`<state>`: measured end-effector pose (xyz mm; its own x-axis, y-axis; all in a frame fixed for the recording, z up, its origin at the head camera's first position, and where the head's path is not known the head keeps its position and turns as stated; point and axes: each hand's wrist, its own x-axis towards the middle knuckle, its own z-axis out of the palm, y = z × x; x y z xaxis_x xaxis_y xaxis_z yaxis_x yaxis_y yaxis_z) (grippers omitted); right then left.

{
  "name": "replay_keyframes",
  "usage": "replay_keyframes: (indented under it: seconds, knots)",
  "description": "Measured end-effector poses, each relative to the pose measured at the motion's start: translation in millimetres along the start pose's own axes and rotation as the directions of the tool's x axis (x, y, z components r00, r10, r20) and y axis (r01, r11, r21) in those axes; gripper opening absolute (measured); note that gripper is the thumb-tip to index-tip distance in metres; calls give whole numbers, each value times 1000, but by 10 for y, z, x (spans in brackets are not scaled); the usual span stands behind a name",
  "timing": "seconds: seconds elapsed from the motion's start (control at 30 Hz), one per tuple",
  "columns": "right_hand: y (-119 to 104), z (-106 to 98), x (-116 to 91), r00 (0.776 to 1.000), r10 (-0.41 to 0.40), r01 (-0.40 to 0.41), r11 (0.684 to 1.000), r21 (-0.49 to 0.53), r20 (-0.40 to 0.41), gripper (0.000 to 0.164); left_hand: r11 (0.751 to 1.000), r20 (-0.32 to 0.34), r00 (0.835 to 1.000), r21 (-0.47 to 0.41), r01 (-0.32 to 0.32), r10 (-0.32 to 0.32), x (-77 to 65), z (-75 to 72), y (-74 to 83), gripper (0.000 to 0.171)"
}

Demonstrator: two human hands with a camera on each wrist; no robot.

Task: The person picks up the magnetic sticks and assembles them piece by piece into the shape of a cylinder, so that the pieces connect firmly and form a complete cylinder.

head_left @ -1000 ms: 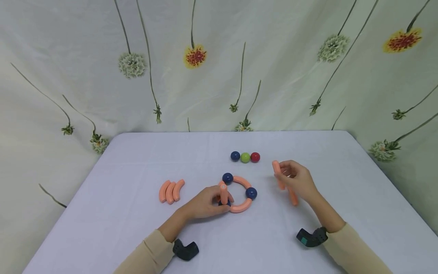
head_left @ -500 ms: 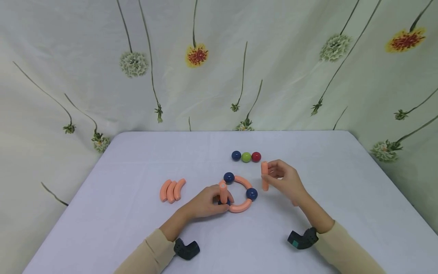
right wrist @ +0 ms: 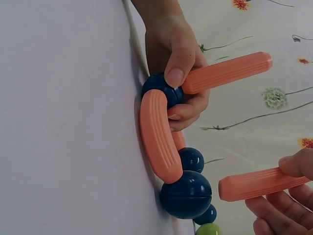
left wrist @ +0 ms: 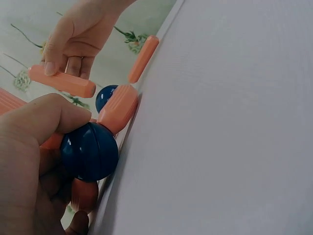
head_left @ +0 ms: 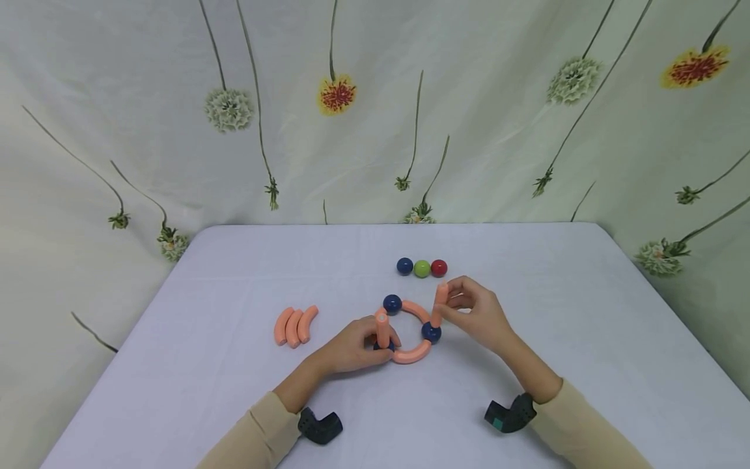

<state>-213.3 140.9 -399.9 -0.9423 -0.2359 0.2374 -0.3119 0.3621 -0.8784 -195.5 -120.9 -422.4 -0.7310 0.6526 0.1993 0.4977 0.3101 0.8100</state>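
Observation:
A ring of curved orange rods (head_left: 412, 354) and blue balls lies on the table. At its near left, my left hand (head_left: 351, 348) grips a blue ball (left wrist: 90, 152), thumb on top and fingers underneath. From that ball an upright orange rod (right wrist: 227, 73) rises. My right hand (head_left: 480, 319) pinches another orange rod (right wrist: 259, 183) between thumb and fingers. Its lower end sits just above the ring's right blue ball (right wrist: 186, 194), with a small gap in the right wrist view. The ring's far blue ball (head_left: 392, 303) stands untouched.
Behind the ring, a blue ball (head_left: 405, 266), a green ball (head_left: 422, 268) and a red ball (head_left: 439, 268) sit in a row. Three curved orange rods (head_left: 294, 327) lie to the left. One loose orange rod (left wrist: 144, 59) rests beyond the ring; my right hand hides it from the head view.
My right hand has moved left with its orange rod, from the right of the ring to over the right blue ball. My left hand has kept its grip in place.

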Motion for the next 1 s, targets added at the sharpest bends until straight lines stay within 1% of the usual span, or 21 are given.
replay_keyframes:
  seconds: [0.07,0.13,0.37,0.57,0.7,0.8,0.9,1.0]
  knots:
    - [1,11,-9,1000,-9,9,1000,-12,2,31,1000,1,1000,-1,-10,10,-7,-21,85,7]
    - [8,18,-16,1000,-28,28,999,-25,2,31,1000,0,1000,4,-18,18,-12,-32,123,7]
    - [40,26,-28,997,-82,82,996,-19,0,29,1000,2,1000,1,-28,28,-12,-32,107,5]
    - [118,55,-46,997,-71,71,997,-15,23,27,1000,3,1000,-3,-24,24,-13,-29,88,6]
    - [184,106,-67,998,-28,31,997,-64,51,22,1000,-5,1000,6,-5,5,0,23,-123,5]
    - [209,146,-74,997,-1,9,993,-113,74,19,999,-37,999,35,-11,12,8,71,-276,7]
    - [246,168,-73,995,3,11,989,-150,96,18,996,-91,996,86,-14,22,-6,89,-245,16]
    - [290,178,-74,994,-4,23,985,-171,110,19,991,-156,988,137,6,15,-25,121,-206,24]
